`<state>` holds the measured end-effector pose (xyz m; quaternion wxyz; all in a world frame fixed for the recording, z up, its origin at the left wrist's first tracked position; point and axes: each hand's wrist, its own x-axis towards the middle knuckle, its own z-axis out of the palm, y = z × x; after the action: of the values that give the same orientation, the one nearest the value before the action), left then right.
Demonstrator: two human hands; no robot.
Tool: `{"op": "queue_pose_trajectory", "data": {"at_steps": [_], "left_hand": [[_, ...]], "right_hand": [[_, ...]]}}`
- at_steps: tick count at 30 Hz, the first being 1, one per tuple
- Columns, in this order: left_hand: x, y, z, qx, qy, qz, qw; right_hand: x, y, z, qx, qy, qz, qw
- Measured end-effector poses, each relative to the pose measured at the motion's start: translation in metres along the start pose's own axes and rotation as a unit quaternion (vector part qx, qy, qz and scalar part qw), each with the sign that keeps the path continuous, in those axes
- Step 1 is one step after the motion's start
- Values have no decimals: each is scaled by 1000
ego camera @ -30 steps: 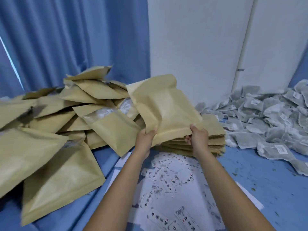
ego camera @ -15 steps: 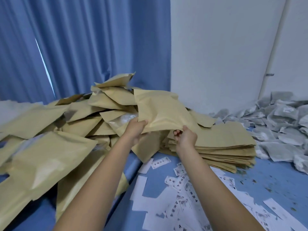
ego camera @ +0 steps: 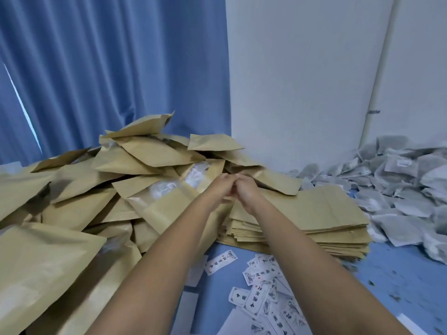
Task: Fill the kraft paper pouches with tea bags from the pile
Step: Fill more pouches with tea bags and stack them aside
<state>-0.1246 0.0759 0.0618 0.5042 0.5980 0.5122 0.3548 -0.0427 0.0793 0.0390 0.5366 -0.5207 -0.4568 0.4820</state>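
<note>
A second ago both hands held a pouch up between them, one at each lower corner, over the stack of flat pouches (ego camera: 314, 213). Now nothing is raised. The left hand (ego camera: 219, 187) and right hand (ego camera: 246, 193) have dropped and come together, fingertips touching, at the near edge of the heap of filled pouches (ego camera: 145, 153). A pouch (ego camera: 275, 182) lies tilted just beyond them, its far end resting on the flat stack. It is probably the one they were holding, though that is a guess. Both hands have their fingers curled in close. Whether they pinch a corner of that pouch or hold nothing I cannot tell.

This looks like one pouch done and set down with the rest. The pile of tea bags (ego camera: 399, 184) sits well to the right on the blue table (ego camera: 399, 274), untouched by either hand. Printed paper slips (ego camera: 261, 293) lie scattered near the forearms. Next would likely be a fresh flat pouch from the stack, then a reach right for tea bags.
</note>
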Motion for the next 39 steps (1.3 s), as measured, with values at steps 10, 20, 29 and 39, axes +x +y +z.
{"op": "queue_pose_trajectory", "data": {"at_steps": [10,20,29,39], "left_hand": [[-16,-62,104,583,-104,208,779],[-85,-95,133,649,-20,383,657],[-164,-86,155,454,-171,396,780],[-156,-43,277,304,-86,170,933]], "right_hand": [[-63,81,-190,-730,-50,-23,682],[-169,67,-239,-349,165,-115,915],[-213,84,-262,262,135,108,949],[-219,106,-254,439,55,30,896]]}}
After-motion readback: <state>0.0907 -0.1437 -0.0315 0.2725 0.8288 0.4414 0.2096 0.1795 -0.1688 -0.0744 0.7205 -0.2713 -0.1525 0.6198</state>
